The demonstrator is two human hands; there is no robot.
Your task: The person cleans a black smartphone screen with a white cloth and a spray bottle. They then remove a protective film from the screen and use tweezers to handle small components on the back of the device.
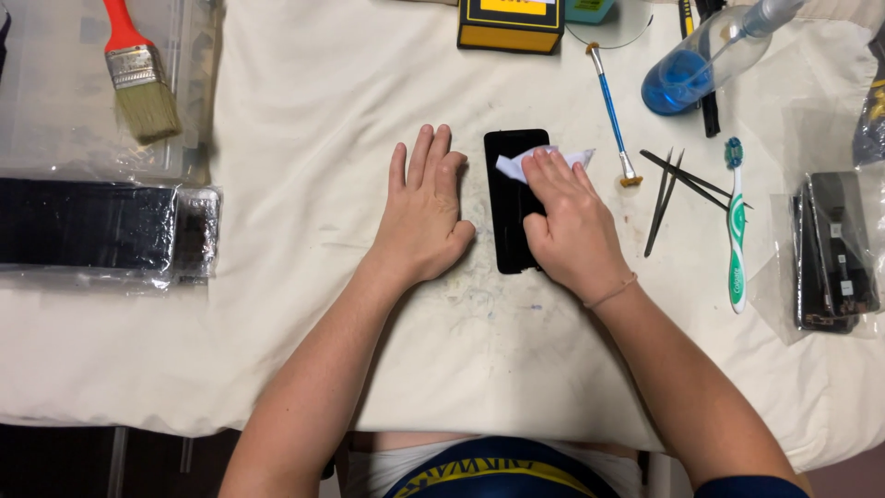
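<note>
A black phone (506, 198) lies flat on the white cloth (323, 111) near the middle of the table. My right hand (570, 221) rests over the phone's right side and presses a crumpled white wipe (525, 162) against its upper part. My left hand (424, 207) lies flat on the cloth, fingers together, just left of the phone and beside its edge.
Right of the phone lie a small blue-handled brush (612, 115), black tweezers (666, 189), a green and white toothbrush (737, 226), a bottle of blue liquid (705, 60) and bagged phone parts (834, 249). A red-handled paintbrush (138, 74) and a wrapped black part (92, 226) sit left. A yellow and black box (510, 23) stands at the far edge.
</note>
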